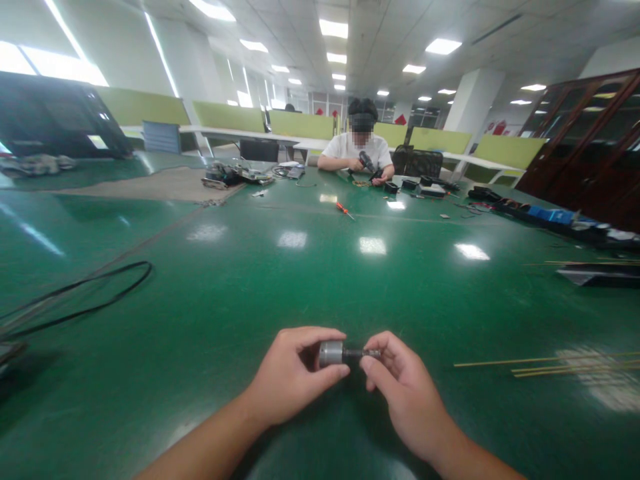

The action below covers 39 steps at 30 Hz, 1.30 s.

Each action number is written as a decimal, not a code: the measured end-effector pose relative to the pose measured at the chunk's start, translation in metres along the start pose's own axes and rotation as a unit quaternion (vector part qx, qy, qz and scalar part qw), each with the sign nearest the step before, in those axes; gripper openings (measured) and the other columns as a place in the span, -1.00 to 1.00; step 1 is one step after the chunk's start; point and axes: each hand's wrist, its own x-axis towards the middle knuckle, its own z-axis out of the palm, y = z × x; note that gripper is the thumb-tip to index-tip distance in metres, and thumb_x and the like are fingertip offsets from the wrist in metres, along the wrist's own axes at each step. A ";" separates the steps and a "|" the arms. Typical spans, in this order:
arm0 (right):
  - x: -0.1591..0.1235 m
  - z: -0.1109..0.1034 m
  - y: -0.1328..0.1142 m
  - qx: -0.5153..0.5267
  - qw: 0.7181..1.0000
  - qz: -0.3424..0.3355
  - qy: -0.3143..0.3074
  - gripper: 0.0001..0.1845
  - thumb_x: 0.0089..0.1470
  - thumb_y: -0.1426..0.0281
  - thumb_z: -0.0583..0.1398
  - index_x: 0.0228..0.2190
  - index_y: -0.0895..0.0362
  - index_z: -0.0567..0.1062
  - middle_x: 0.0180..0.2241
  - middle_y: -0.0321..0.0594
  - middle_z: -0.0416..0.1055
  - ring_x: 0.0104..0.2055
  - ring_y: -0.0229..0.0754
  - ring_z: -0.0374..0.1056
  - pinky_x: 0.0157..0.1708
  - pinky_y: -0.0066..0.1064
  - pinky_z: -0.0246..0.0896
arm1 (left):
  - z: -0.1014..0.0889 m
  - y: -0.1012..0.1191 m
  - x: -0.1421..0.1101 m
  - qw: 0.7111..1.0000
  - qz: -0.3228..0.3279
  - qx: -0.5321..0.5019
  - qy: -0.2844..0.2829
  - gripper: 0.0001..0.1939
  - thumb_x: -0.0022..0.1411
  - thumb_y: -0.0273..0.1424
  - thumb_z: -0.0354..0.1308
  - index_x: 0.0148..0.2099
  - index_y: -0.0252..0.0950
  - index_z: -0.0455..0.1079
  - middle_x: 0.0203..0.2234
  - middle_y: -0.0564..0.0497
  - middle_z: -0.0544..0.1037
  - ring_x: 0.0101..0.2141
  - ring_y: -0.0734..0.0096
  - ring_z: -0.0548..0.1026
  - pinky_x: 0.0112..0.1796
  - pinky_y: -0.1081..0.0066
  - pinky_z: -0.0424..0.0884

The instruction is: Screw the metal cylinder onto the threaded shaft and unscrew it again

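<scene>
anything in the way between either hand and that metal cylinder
Nothing visible. The left hand already holds the metal cylinder between thumb and fingers, and the right hand pinches the thin shaft at its end. The yellow rods lie clear, off to the right.

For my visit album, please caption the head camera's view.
Left hand holds a grey cylinder, right hand its slim shaft, over a green table.

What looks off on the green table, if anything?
Nothing plainly spilled or broken. Slightly odd: the orange screwdriver lies alone on the table, apart from other clutter, and the black cable loops loosely at left. The metal cylinder being held shows no obvious damage.
</scene>
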 end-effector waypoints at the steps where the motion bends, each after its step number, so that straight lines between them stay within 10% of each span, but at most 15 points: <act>1: 0.000 0.000 0.000 0.003 1.000 0.000 0.001 -0.79 0.19 0.23 0.20 -0.29 0.13 0.39 -0.49 -0.34 0.31 -0.43 -0.23 0.24 -0.37 -0.41 0.13 | 0.000 0.000 0.000 1.000 -0.002 0.000 0.001 -0.71 0.01 -0.34 0.41 -0.14 -0.20 0.62 -0.33 0.03 0.69 -0.32 0.25 0.61 -0.29 0.41 0.45; 39: 0.004 -0.001 0.003 0.064 0.998 -0.006 0.029 -0.78 0.20 0.23 0.20 -0.28 0.13 0.36 -0.42 -0.33 0.35 -0.49 -0.30 0.23 -0.41 -0.43 0.14 | 0.000 -0.004 0.001 0.998 -0.054 -0.035 0.004 -0.70 0.05 -0.25 0.38 -0.15 -0.24 0.59 -0.37 0.02 0.64 -0.38 0.26 0.54 -0.34 0.40 0.40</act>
